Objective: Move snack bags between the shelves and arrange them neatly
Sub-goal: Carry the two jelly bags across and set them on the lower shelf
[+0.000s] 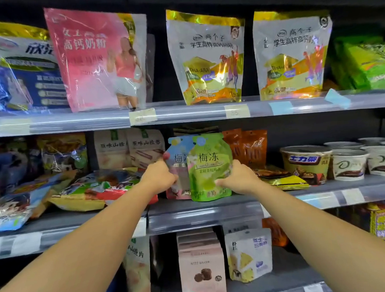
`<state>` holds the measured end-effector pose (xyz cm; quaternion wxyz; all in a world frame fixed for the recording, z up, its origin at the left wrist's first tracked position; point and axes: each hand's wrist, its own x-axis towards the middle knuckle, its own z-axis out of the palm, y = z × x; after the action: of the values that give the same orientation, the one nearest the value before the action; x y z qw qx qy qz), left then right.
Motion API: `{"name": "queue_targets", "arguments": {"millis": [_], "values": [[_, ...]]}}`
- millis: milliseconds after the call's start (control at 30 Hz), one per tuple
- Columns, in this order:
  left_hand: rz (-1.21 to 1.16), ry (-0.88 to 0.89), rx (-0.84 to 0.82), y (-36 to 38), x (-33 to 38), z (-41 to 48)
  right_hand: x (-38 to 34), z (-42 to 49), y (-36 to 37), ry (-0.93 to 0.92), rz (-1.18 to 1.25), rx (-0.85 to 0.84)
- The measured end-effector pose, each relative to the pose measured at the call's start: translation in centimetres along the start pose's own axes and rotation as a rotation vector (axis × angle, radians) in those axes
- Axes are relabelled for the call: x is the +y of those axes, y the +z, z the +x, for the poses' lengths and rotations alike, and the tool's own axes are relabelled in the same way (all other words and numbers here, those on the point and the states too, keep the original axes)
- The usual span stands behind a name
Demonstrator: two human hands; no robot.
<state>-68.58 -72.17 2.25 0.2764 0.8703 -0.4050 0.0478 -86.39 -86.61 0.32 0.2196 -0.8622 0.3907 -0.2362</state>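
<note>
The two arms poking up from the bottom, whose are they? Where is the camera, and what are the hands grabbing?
There is no machine here. The arms belong to a person wearing a camera on the head, so you see what that person sees: shop shelves. The left hand pinches a pale blue and pink soft plastic pouch. The right hand grips a green soft plastic pouch that overlaps the other one in front. Both pouches stand upright on the grey middle shelf. To their right sit round tubs with chocolate pictures. Above stand big shiny foil bags.
</note>
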Motion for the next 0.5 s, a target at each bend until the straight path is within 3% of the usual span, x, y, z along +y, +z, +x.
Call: {"name": "queue_targets", "arguments": {"millis": [500], "values": [[-0.411,-0.097,0.188,1.8,-0.6,2.0,0.0,2.1,3.6,0.148,0.434,0.17]]}}
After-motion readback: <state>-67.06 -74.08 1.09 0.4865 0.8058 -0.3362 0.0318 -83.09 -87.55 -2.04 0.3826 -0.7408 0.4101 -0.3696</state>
